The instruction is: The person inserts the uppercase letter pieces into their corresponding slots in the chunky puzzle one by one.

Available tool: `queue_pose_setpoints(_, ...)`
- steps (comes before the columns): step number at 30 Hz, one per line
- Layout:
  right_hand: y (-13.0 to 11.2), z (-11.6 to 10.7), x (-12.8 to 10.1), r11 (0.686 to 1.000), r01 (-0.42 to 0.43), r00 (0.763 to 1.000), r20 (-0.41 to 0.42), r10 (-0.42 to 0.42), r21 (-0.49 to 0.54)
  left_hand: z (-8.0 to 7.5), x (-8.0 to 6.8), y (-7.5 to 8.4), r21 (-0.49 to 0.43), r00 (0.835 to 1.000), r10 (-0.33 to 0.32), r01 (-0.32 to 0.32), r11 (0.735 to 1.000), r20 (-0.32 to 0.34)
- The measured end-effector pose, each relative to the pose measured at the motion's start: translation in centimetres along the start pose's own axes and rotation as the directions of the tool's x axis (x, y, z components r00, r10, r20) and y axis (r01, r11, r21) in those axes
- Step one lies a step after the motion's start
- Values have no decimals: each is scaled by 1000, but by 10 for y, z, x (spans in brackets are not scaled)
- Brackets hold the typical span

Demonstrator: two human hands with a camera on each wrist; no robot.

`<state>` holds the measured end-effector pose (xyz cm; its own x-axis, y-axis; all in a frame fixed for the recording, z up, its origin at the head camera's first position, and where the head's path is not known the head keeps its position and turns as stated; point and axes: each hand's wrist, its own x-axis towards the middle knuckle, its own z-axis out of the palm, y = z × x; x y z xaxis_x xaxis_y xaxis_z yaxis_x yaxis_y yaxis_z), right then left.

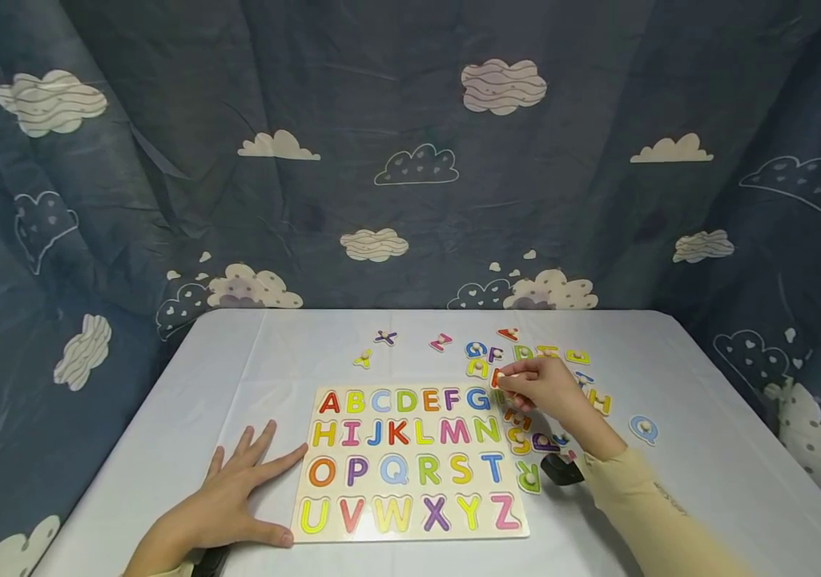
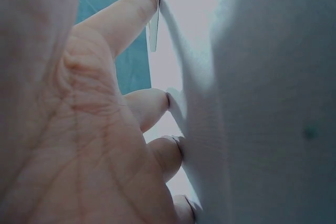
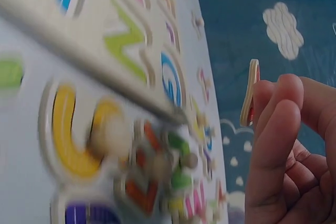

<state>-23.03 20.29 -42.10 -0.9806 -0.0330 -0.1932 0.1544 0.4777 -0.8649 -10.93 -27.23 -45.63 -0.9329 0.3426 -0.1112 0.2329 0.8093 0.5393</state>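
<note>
My right hand [image 1: 547, 390] pinches a red letter [image 1: 497, 378] off the board's [image 1: 410, 529] top right corner; my left hand [image 1: 237, 497] lies spread, steadying its left edge. The loose pile [image 1: 540, 437] isn't placed yet (the board looks printed).

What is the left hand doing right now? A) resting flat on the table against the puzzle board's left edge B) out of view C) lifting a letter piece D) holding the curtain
A: the left hand lies spread on the table, fingertips touching the puzzle board.
</note>
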Motion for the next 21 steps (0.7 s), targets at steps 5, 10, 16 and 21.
queue_pose_setpoints(5,-10,19,5,1000,13,1000,21,-13,5,0,0,-1,-7,1000,-5,5,1000,10)
queue_pose_setpoints(10,-19,37,9,997,61,997,45,-59,-42,0,1,-1,-13,1000,-14,14,1000,19)
queue_pose_setpoints(16,-31,63,15,995,89,994,72,-86,-36,-1,0,-2,-3,1000,17,-17,1000,-3)
queue_pose_setpoints(21,-45,87,19,994,101,991,93,-98,-28,-2,0,-2,-1,999,30,-30,1000,-13)
